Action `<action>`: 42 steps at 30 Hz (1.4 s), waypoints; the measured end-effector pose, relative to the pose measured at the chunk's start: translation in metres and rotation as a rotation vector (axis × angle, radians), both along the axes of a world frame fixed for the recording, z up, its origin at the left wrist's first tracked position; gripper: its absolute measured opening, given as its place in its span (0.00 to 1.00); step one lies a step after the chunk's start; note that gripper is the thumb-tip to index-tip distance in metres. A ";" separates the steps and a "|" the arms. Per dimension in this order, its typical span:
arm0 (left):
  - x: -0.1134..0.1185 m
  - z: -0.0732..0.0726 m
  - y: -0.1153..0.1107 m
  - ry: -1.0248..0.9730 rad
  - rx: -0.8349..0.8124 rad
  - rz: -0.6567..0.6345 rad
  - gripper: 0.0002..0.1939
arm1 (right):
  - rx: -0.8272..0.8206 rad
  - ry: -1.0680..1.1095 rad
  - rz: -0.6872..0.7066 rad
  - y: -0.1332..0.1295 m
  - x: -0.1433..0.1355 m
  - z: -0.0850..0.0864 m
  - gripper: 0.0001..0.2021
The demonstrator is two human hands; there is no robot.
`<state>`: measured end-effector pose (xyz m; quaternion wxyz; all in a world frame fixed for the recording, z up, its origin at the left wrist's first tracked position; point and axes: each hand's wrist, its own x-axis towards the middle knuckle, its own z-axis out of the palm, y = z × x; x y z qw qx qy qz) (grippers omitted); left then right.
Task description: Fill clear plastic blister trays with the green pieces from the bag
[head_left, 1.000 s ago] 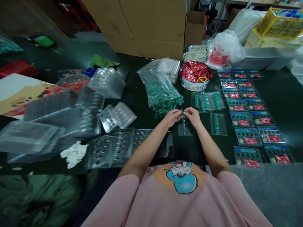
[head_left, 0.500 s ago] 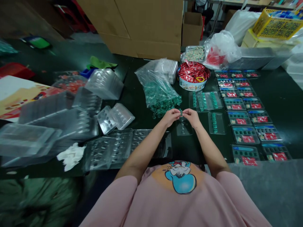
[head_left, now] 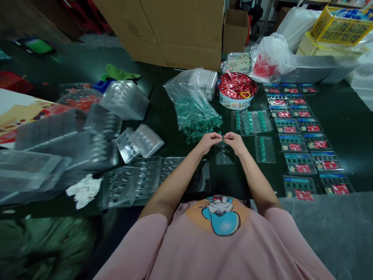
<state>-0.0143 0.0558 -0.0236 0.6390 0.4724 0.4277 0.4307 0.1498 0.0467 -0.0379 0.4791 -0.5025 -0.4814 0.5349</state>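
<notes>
My left hand [head_left: 210,140] and my right hand [head_left: 234,141] meet fingertip to fingertip, both pinching a small green piece [head_left: 223,137]. Beneath them a clear plastic tray [head_left: 225,157] with a row of small hollows lies on the dark table. Just beyond my left hand, a heap of green pieces [head_left: 196,130] spills from a clear bag [head_left: 186,91]. To the right of my right hand is a clear tray with a column of green pieces [head_left: 262,149]. More trays with green pieces [head_left: 249,122] lie behind it.
A round tin [head_left: 235,102] of red packets stands behind the trays. Rows of packed trays [head_left: 294,144] lie on the right. Stacked clear trays [head_left: 67,147], a white tissue [head_left: 84,190] and empty trays [head_left: 132,184] are at left. A large cardboard box [head_left: 180,31] stands behind.
The view has shifted slightly, so the table items appear a little higher and further left. My hands remain together over the tray, with the small green piece lower between the fingertips.
</notes>
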 end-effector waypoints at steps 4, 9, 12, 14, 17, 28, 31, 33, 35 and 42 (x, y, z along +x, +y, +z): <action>0.002 0.002 0.000 -0.086 -0.048 -0.010 0.13 | 0.012 0.023 -0.007 -0.001 -0.003 0.003 0.09; 0.004 0.002 -0.001 -0.165 -0.086 -0.039 0.14 | 0.049 0.010 -0.014 -0.006 -0.007 0.006 0.07; 0.006 0.002 -0.003 -0.157 -0.081 -0.022 0.14 | 0.064 -0.040 -0.024 -0.009 -0.008 0.007 0.06; 0.006 0.002 -0.004 -0.126 -0.076 -0.005 0.14 | 0.071 -0.081 -0.039 -0.010 -0.007 0.007 0.06; 0.006 0.002 -0.004 -0.081 -0.064 0.026 0.14 | 0.076 -0.107 -0.083 -0.011 -0.006 0.006 0.06; 0.011 0.007 0.002 0.223 0.233 -0.030 0.13 | 0.033 -0.084 -0.149 -0.003 0.000 -0.006 0.08; 0.012 0.014 0.007 0.349 0.352 -0.067 0.09 | -0.003 -0.041 -0.160 0.001 0.004 -0.008 0.08; 0.012 0.014 0.009 0.381 0.408 -0.115 0.09 | -0.018 -0.030 -0.162 0.002 0.006 -0.010 0.08; 0.011 0.011 0.010 0.399 0.429 -0.148 0.09 | -0.037 -0.044 -0.152 0.001 0.007 -0.014 0.08; 0.010 -0.018 -0.002 0.443 0.297 -0.060 0.09 | -0.050 -0.235 -0.122 -0.001 0.010 -0.037 0.06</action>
